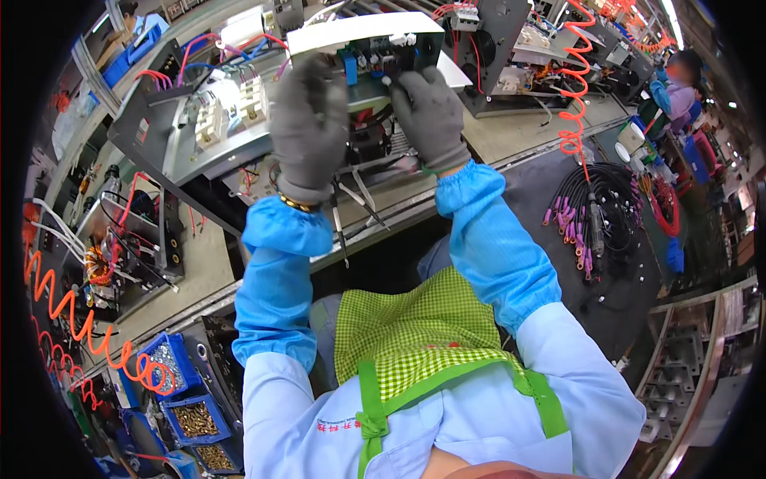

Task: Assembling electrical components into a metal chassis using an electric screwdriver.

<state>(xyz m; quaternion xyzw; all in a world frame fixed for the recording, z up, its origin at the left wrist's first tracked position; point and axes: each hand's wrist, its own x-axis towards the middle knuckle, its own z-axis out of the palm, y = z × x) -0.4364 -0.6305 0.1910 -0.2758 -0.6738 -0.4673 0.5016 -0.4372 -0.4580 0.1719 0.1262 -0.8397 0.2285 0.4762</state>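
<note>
My left hand [309,132], in a grey glove, is raised at the front left of an opened equipment unit with a white cover panel [367,32]. Motion smears its fingers, and I see nothing clearly held in it. My right hand [431,120], gloved the same way, reaches into the unit's front. Its fingers are bent beside black wires [407,57] and a small white tip; what they grip is hidden. Between the hands, a circuit board with a blue component [349,67] shows under the cover. Dark cables [359,195] hang below the unit toward the bench edge.
A metal chassis with white terminal blocks [254,104] stands left. More open chassis [519,64] line the bench. Coiled orange air hoses hang at right [573,88] and left [96,339]. Black cables with purple ends [590,215] lie right; blue screw bins [195,419] sit lower left. Another person [678,92] works far right.
</note>
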